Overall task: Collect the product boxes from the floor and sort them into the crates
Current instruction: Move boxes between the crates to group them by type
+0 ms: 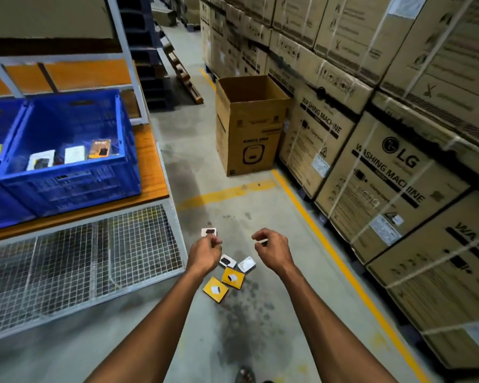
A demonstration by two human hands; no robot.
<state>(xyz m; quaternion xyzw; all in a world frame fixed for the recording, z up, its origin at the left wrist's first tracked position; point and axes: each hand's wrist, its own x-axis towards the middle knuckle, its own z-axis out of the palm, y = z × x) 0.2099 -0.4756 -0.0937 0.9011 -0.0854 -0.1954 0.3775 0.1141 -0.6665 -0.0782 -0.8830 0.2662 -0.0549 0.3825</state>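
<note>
While both hands hover over floor boxes, each grip (loosely curled) holds nothing.

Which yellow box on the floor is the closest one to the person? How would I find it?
Look at the grey floor between the blue crate and the stacked washing-machine cartons. Below the two hands lies a small cluster of boxes. It is the lowest yellow box, alone at the cluster's near edge; its yellow twin touches the white ones.

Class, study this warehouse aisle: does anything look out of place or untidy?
Yes. Small product boxes, white and yellow, lie scattered at odd angles on the concrete floor, while similar ones sit in the blue crate on the shelf.
</note>
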